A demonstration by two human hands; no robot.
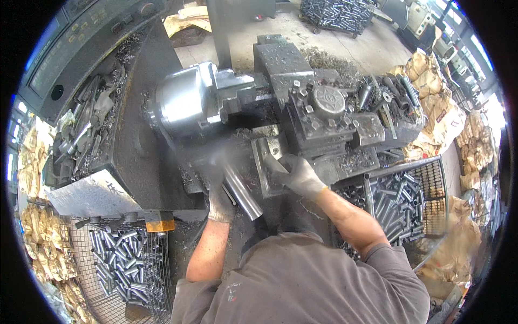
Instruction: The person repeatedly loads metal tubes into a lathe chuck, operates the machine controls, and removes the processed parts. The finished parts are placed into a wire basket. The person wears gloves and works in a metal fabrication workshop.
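Observation:
My left hand [220,204], in a pale work glove, is closed along a shiny metal tube [244,195] that slants down toward my body. Its fingertips blur near the tube's upper end, below the lathe chuck [186,100]. My right hand [303,178], also gloved, is over the flat plate of the lathe's slide [264,162], thumb and fingers apart. Nothing shows in its grasp, though the undersides of its fingers are hidden. Beyond it stands the bolted tool post [328,102] with a round cap.
Wire baskets of metal tubes stand at left [121,264] and right [399,205]. Loose tools [388,100] and metal shavings cover the machine's right end. A control panel [70,48] rises at left, with a slanted metal plate [94,194] below. A tube cart [337,15] stands behind.

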